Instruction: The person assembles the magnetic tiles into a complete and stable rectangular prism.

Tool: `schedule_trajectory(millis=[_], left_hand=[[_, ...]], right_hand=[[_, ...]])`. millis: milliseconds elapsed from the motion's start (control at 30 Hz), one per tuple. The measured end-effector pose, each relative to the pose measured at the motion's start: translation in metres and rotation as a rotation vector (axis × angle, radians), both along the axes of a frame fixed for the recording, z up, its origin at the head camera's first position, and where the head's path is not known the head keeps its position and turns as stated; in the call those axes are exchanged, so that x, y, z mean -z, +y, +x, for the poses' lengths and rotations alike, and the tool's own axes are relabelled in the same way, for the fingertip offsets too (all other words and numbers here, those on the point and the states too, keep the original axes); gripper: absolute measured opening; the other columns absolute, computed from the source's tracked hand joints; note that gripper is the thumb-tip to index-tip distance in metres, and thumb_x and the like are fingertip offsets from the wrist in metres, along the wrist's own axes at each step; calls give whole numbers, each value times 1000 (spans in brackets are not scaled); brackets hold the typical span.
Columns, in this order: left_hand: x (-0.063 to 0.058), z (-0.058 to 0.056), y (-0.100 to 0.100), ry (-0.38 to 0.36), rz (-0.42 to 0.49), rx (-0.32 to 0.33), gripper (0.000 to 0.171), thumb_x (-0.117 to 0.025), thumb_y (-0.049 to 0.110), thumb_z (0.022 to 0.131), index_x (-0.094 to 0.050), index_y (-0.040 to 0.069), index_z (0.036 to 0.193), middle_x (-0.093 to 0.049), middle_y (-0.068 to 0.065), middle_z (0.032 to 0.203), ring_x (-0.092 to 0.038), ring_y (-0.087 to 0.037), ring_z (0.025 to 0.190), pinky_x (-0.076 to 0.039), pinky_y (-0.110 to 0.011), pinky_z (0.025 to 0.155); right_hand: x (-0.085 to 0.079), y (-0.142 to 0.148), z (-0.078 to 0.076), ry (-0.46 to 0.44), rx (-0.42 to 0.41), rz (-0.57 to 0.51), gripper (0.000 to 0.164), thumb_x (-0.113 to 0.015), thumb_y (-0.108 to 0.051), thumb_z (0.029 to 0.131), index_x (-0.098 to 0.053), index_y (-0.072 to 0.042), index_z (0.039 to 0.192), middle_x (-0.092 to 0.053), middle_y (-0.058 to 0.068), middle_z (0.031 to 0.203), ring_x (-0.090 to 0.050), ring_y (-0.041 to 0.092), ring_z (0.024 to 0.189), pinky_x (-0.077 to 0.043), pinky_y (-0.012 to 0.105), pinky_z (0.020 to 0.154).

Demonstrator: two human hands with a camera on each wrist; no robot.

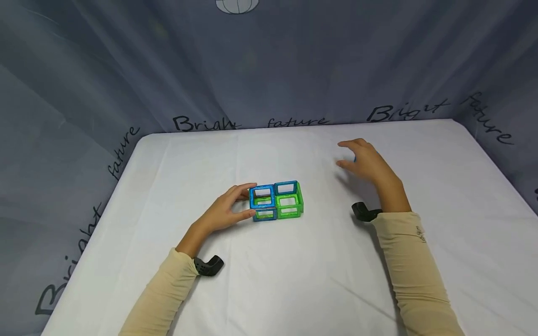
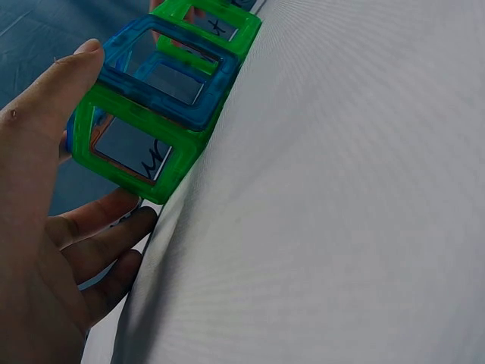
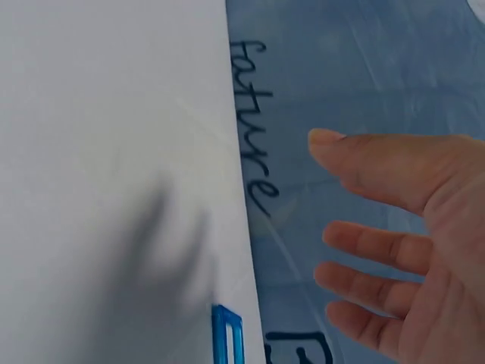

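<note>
A boxy shape of blue and green see-through magnetic tiles (image 1: 289,213) sits on the white table. My left hand (image 1: 229,210) holds its left end, with the thumb at the near side and the index finger at the far side. In the left wrist view, the thumb lies on the edge of the blue and green magnetic tiles (image 2: 170,163), and the other fingers are lower down. My right hand (image 1: 370,163) hovers over the far right of the table, fingers spread and nothing between them. A lone blue tile (image 3: 227,337) lies on the table beneath it, mostly hidden in the head view.
The white table (image 1: 294,275) has a dark grey curtain (image 1: 290,65) with handwriting around its far and side edges. A black wrist camera (image 1: 208,266) sits on the left wrist, another black camera (image 1: 364,212) on the right.
</note>
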State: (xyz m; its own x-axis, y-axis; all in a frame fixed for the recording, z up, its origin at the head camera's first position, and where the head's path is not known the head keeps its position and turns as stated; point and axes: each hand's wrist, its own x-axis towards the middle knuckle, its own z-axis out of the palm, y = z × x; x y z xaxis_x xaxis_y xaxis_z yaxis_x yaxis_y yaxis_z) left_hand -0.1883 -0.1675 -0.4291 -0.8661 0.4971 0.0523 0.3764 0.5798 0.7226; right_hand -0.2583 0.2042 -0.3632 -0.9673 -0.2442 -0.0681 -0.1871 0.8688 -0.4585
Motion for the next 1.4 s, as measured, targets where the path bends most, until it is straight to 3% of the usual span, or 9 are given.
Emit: schedule_trajectory(millis=[467,867,1400], left_hand=[[4,3,3,8,2,8,66,-66,43,81,-32,37,137,-50,3,124,-51,-14,115,-37,-45,101],[4,3,2,18,-2,-4,67,-65,46,81,-32,37,138,-51,2,123,-51,-15,115,-38,-46,100],[1,2,1,29,-18,-9,68,-66,40,81,-31,34,139,-51,-1,123,-52,-18,116,-37,-48,100]], right_hand=[[21,43,-15,-122,108,44,74,-60,-16,86,-17,-5,145,-13,30,145,-13,50,131,-17,65,102],[35,59,-22,-216,106,65,75,-56,-23,88,-12,0,145,-15,33,144,-14,51,131,-16,62,104],[35,52,-20,-146,103,120,64,-56,-23,90,-26,2,141,-28,34,138,-26,52,125,-25,62,100]])
